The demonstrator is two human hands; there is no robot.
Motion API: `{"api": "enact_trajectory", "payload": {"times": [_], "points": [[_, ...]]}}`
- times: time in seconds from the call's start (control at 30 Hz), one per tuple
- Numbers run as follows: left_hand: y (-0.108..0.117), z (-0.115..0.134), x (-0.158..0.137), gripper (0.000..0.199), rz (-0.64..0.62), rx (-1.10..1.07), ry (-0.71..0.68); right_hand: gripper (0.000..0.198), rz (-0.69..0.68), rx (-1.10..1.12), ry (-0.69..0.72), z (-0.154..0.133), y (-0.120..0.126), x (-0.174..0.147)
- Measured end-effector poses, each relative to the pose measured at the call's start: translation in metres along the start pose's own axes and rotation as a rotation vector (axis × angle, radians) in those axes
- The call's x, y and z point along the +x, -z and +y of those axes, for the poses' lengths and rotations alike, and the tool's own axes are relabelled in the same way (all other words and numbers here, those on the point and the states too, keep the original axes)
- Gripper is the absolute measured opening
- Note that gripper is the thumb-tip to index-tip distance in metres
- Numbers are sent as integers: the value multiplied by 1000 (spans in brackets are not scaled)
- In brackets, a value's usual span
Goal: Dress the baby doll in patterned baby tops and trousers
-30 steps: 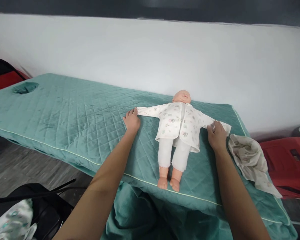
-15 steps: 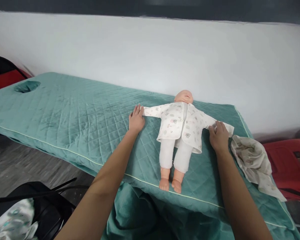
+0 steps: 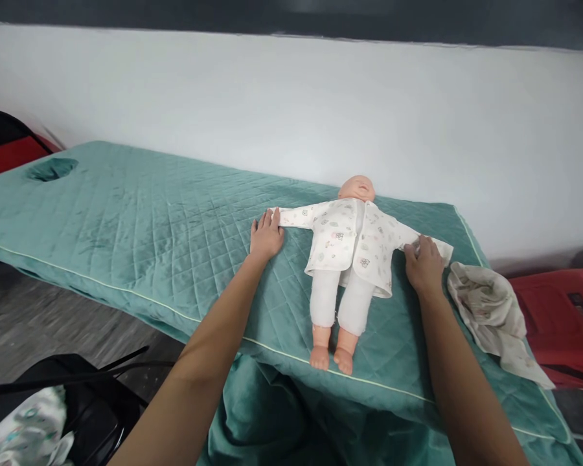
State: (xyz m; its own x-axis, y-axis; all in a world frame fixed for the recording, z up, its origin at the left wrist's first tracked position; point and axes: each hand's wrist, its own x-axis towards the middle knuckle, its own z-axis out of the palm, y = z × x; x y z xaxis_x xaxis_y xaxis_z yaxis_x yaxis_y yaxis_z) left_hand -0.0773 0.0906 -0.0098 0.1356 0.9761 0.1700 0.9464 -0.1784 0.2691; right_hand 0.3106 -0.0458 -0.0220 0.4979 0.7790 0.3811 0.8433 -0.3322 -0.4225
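Doll [image 3: 350, 259] lay on the bed [image 3: 140, 220] near its right end, left hand [image 3: 265, 235] at one sleeve, right hand [image 3: 423, 265] at the other, crumpled cloth [image 3: 490, 310] further right.

1. No words, numbers, brands or signs can be read anywhere in the frame.
2. The doll's shirt [image 3: 352, 243], centre right, carries only small coloured pictures, too small to make out.
3. The crumpled cloth [image 3: 490, 310], at the right, has a faint print without letters.
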Motion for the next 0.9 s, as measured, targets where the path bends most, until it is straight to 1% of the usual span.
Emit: {"api": "enact_trajectory", "payload": {"times": [0.13,0.23,0.33,0.4,0.5,0.57,0.67,0.73,0.83,0.9], "points": [[1,1,-3,64,-7,11,15,64,-1,2,-2,-3,2,-2],[0,3,-8,63,31,19,31,62,23,17,25,-3,2,-1],[-1,5,-16,61,70,47,45,59,59,60,57,-3,4,0],[-1,7,-21,61,73,65,45,56,110,119,94,-7,6,-1],[-1,9,-26,61,75,80,48,46,184,244,139,-22,12,-2],[-1,10,-29,60,74,85,55,40,178,335,151,-42,17,-1],[-1,11,-32,60,76,78,50,33,112,426,152,-79,24,9],[-1,11,-33,60,85,71,40,28,34,403,151,-105,27,23],[0,10,-34,59,79,73,40,35,-141,244,140,-138,29,47],[1,10,-34,59,70,74,42,37,-255,100,124,-153,29,61]]}}
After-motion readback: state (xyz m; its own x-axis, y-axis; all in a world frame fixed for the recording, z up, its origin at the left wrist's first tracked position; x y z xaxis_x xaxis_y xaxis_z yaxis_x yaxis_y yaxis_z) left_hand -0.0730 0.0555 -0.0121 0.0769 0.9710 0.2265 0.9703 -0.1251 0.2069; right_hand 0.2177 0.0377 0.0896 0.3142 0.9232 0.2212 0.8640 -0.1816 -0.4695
